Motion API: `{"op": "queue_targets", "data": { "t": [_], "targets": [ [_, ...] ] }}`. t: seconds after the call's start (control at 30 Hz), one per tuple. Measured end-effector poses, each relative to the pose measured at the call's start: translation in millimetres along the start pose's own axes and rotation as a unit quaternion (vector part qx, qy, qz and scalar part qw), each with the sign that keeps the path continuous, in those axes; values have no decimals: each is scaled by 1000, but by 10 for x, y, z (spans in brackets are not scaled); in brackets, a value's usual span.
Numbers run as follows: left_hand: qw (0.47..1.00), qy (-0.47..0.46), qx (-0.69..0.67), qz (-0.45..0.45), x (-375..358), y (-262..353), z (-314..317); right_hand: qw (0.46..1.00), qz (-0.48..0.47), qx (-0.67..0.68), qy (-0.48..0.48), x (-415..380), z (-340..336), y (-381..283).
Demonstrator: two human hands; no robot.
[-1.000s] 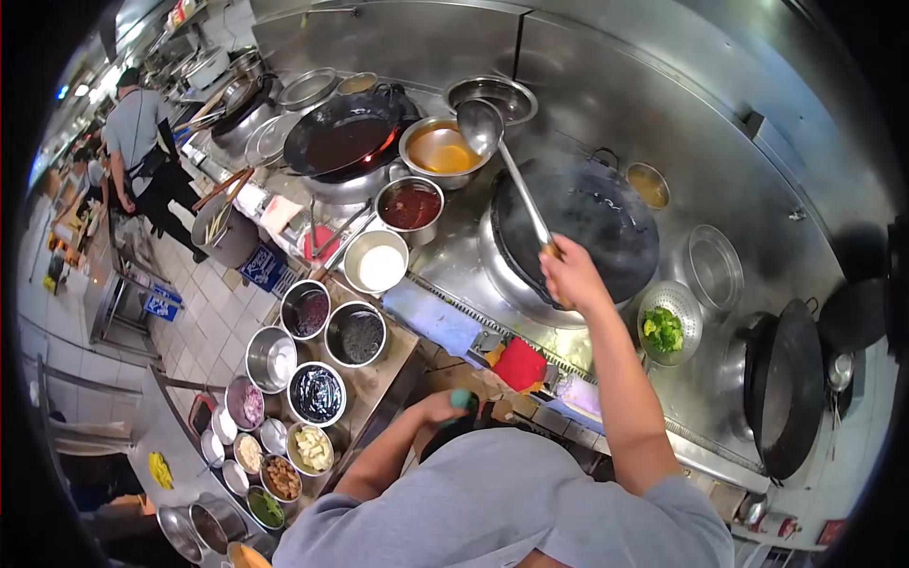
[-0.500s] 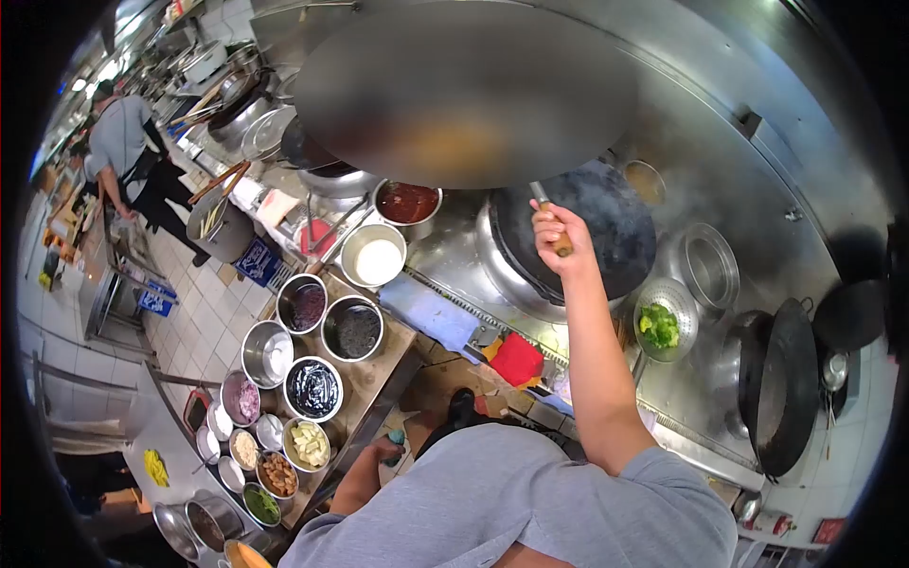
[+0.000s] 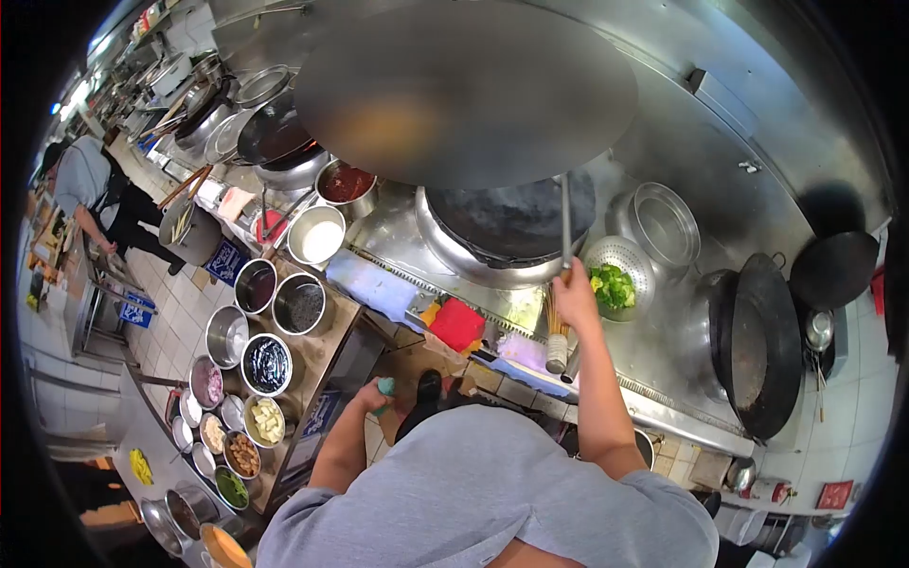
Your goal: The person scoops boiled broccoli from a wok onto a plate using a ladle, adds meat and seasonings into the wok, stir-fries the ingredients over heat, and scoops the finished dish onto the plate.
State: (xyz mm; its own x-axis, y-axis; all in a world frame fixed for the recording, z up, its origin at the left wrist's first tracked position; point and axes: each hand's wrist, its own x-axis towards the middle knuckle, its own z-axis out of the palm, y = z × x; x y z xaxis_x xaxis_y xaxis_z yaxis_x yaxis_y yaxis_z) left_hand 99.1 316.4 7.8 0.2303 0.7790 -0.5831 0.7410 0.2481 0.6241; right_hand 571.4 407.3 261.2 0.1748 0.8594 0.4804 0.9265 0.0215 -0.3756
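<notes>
My right hand [image 3: 574,295] is closed round the grip of a long wok tool with a metal shaft [image 3: 566,220]. The shaft points up past the right side of a steaming black wok [image 3: 502,227], and its far end is hidden behind the grey blur. Just below that hand lies a bamboo brush [image 3: 557,350] at the stove's front edge. To its right, a perforated strainer [image 3: 632,257] holds green broccoli [image 3: 614,286]. Low at my left side, my left hand [image 3: 365,398] is closed on a bunched green cloth [image 3: 383,390].
Metal pots of sauces and ingredients, among them a dark sauce pot [image 3: 266,365], stand on the side table at left. A red cloth [image 3: 456,325] lies along the stove front. Large woks [image 3: 765,346] lean at right. A person [image 3: 90,185] stands far left.
My right hand has come back from over the wok to the stove's front edge with the tool. My left hand with the cloth shows more fully. The view has turned to the right.
</notes>
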Motion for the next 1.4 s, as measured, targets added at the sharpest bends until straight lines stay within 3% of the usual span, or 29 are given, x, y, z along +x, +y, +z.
{"op": "queue_targets", "data": {
  "t": [0.03,0.07,0.1,0.13,0.17,0.2,0.23,0.27,0.33,0.37,0.47,0.6,0.67,0.7,0.8,0.83,0.9,0.93,1.0,1.03,1.1,1.13,1.2,1.23,1.27,1.33,1.37,1.4],
  "targets": [
    [999,-24,25,35,264,-339,217,950,198,230,-71,66,-374,-140],
    [995,-53,49,65,320,-538,380,804,382,431,-145,63,-620,-202],
    [999,-33,21,21,92,-295,369,803,380,432,-155,24,-693,-91],
    [1000,-11,-8,-21,-139,-60,366,675,367,614,-181,21,-769,84],
    [997,13,-39,-62,-444,306,306,511,343,762,-201,9,-822,264],
    [995,19,-50,-79,-405,199,444,503,347,760,-220,-41,-679,533],
    [996,13,-59,-67,-341,-9,645,795,284,496,-204,-122,-334,827],
    [995,19,-74,-62,-446,-231,792,962,144,169,-159,-157,-5,847],
    [991,30,-33,-125,-755,-119,815,811,323,376,-309,121,-445,-44],
    [984,51,-63,-158,-1019,-79,806,804,299,376,-351,84,-387,-306],
    [969,12,-151,-193,-1357,-77,917,682,311,562,-351,-31,-369,-977],
    [954,-20,-176,-240,-1532,-524,1139,463,278,646,-540,3,-246,-1825],
    [942,55,-193,-269,-1679,-513,1135,408,275,624,-608,15,-81,-2201],
    [919,75,-293,-252,-1764,-402,1044,434,251,593,-630,5,11,-2373],
    [914,149,-284,-247,-1841,-199,798,511,147,509,-676,-112,195,-2963],
    [911,148,-292,-251,-1833,-181,762,509,147,503,-683,-164,316,-3109],
    [891,183,-348,-229,-1821,-193,706,592,9,402,-698,-287,606,-3353],
    [888,182,-352,-232,-1782,-265,734,590,9,399,-702,-349,692,-3485],
    [887,203,-340,-238,-1683,-429,824,714,-170,288,-615,-458,854,-3705],
    [885,200,-344,-241,-1682,-452,833,712,-169,286,-619,-523,1040,-3727],
    [881,216,-351,-233,-1679,-499,843,772,-349,283,-450,-682,1419,-3722],
    [881,212,-351,-236,-1662,-582,893,771,-345,283,-455,-659,1315,-3836],
    [876,195,-370,-241,-1626,-722,974,684,-145,241,-673,-556,1110,-4022],
    [877,191,-369,-243,-1672,-670,917,633,-53,272,-723,-538,1113,-4046],
    [875,186,-372,-247,-1722,-611,859,633,-48,273,-722,-514,1111,-4063],
    [876,179,-373,-250,-1759,-553,780,423,197,431,-772,-441,1056,-4100],
    [876,179,-367,-255,-1758,-554,768,383,252,457,-763,-403,1000,-4082],
    [878,179,-360,-261,-1765,-532,737,383,256,460,-759,-379,980,-4037]
  ]
}}
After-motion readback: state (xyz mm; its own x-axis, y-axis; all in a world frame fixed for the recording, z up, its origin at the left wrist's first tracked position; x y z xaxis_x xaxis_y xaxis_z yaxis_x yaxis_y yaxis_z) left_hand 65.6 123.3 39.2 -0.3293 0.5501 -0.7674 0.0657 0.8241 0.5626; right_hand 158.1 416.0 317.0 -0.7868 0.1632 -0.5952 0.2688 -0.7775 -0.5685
